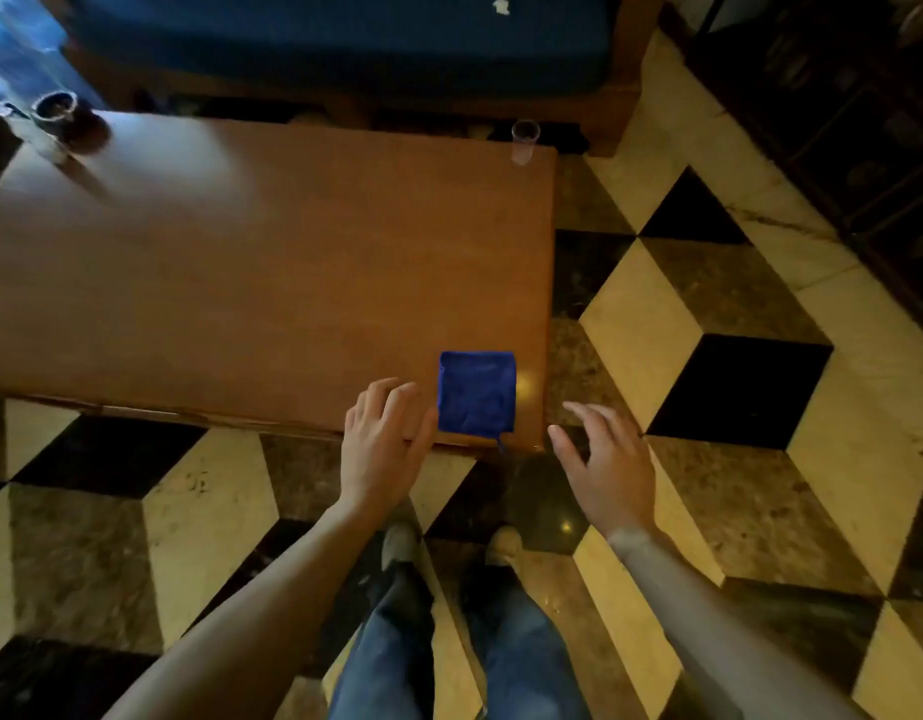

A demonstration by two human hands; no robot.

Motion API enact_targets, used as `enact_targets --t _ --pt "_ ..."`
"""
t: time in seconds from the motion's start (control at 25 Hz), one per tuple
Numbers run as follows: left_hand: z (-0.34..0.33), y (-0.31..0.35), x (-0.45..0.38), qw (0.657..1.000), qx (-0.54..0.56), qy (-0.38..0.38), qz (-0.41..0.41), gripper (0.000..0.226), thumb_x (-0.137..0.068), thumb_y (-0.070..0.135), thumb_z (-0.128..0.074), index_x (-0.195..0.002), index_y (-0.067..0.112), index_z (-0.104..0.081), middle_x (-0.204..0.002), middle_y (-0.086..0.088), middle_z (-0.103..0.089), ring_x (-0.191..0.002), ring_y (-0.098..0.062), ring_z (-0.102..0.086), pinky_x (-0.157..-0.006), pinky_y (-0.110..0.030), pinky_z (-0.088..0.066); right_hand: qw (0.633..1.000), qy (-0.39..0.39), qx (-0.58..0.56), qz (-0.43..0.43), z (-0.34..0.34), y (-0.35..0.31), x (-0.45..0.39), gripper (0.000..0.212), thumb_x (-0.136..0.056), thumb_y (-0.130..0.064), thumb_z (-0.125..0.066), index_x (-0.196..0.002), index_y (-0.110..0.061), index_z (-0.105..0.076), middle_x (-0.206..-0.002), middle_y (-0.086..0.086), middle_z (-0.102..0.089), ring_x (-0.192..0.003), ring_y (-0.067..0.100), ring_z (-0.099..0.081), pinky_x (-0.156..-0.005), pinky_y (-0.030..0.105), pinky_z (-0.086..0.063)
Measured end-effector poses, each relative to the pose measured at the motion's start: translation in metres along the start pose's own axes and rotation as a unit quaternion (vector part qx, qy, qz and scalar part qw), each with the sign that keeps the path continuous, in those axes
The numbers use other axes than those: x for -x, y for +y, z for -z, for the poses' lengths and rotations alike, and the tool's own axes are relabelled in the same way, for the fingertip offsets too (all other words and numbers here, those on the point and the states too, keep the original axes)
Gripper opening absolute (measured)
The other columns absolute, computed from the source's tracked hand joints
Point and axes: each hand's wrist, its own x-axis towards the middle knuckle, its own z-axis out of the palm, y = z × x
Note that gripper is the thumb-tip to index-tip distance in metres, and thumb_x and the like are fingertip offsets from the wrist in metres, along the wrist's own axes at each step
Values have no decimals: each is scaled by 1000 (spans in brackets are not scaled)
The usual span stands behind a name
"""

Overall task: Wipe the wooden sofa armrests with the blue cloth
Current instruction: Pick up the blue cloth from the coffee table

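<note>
On the brown wooden tabletop [251, 262], the left hand [384, 439] hovers with relaxed fingers just beside the folded square blue cloth [476, 393], lying flat near the corner. The right hand [607, 459], fingers spread, holds nothing over the checkered floor [709, 324].

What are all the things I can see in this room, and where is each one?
blue cloth: one, bright blue, folded on the table's near right corner
table: one, brown wood, middle of view
clear cup: one, table's far right corner
dark cup: one, table's far left corner
sofa: one, blue cushion, wooden frame, beyond the table
floor: cream, brown and black tiles
left hand: one, open, beside the cloth
right hand: one, open, right of the table corner
legs: two, blue jeans, bottom centre
</note>
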Motion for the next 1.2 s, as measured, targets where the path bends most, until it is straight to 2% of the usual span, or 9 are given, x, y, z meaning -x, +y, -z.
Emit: enact_targets --t 0.2,0.4,0.56,0.64,0.72,0.88,0.96,1.08,1.2 --pt "-77 -58 -51 997 -17 -53 45 34 -97 39 -52 -124 17 -56 -129 -5 -55 -115 -22 -51 -96 -40 -42 996 -35 -34 -73 -87 31 -58 41 -96 -44 -55 -130 -23 -60 -129 -1 -60 -118 19 -58 -90 39 -53" --pt "-162 -128 -113 993 -39 -93 57 44 -98 47 -42 -132 20 -51 -127 -6 -57 -114 -25 -54 -100 -43 -36 986 -124 -17 -110 -185 59 -119 64 -97 -43 -54 -153 -22 -30 -152 4 -37 -136 24 -43 -104 41 -46" --pt "-210 -160 -149 983 -49 -152 90 42 -100 43 -46 -140 30 -45 -135 -2 -52 -124 -23 -49 -107 -47 -30 979 -155 -33 -127 -235 68 -164 68 -99 -44 -50 -156 -23 -21 -153 4 -31 -136 23 -41 -103 33 -40" --pt "-217 -166 -160 979 -57 -178 78 38 -100 42 -47 -136 30 -50 -129 -2 -53 -121 -24 -48 -106 -46 -30 972 -167 -61 -153 -241 71 -182 65 -100 -41 -50 -156 -23 -22 -149 5 -32 -131 22 -44 -98 27 -37" --pt "-222 -169 -169 977 -80 -184 64 31 -99 40 -49 -126 28 -58 -122 -2 -53 -117 -26 -46 -102 -45 -31 973 -170 -51 -146 -244 75 -196 56 -100 -35 -52 -152 -24 -33 -142 5 -37 -124 22 -48 -96 26 -38" --pt "-226 -169 -173 978 -63 -187 72 19 -98 33 -53 -111 23 -62 -118 -2 -53 -114 -26 -43 -97 -42 -33 979 -136 -66 -135 -247 76 -196 26 -96 -24 -60 -122 -22 -61 -123 3 -47 -108 20 -54 -84 23 -39" --pt "-223 -167 -172 979 -27 -187 81 15 -99 31 -52 -109 23 -60 -115 0 -56 -112 -25 -45 -95 -40 -34 979 -119 -83 -145 -248 75 -192 18 -94 -21 -63 -112 -20 -62 -119 1 -48 -105 19 -53 -82 24 -39" --pt "-218 -163 -168 970 48 -211 109 8 -101 31 -48 -107 27 -52 -106 3 -61 -103 -21 -51 -88 -45 -48 978 -113 -110 -135 -244 74 -190 11 -94 -20 -61 -104 -21 -57 -109 -2 -53 -98 18 -55 -78 26 -46" --pt "-209 -160 -159 962 108 -214 133 4 -101 31 -45 -105 33 -46 -103 2 -65 -97 -20 -61 -82 -52 -55 956 -132 -205 -162 -234 71 -184 12 -96 -19 -60 -107 -17 -54 -93 -3 -59 -83 10 -57 -66 17 -43"
